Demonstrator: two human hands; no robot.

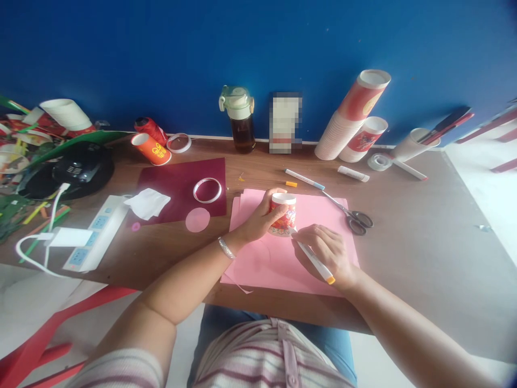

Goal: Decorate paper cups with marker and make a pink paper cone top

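My left hand [264, 215] is wrapped round a red paper cup [288, 217] with a floral print and a white rim. In my right hand [329, 248] is a white marker [314, 258] with a yellow-orange end, its tip at the lower edge of the cup, where a patterned band shows. Whether the tip touches the cup I cannot tell. Beneath both hands lie pink paper sheets [258, 264]. Beyond the cup rest a small orange cap [291, 184] and a blue-ended marker [304, 179]. Black-handled scissors [357, 222] lie to the right, partly on the paper.
Stacked paper cups [341, 129], a drink bottle [242, 126] and a pen-holding cup [412, 143] line the wall. Clear tape [379, 161] lies at right. Leftward are dark red paper [181, 172], a cut paper ring [207, 190], a power strip [97, 231] and a black device [76, 167].
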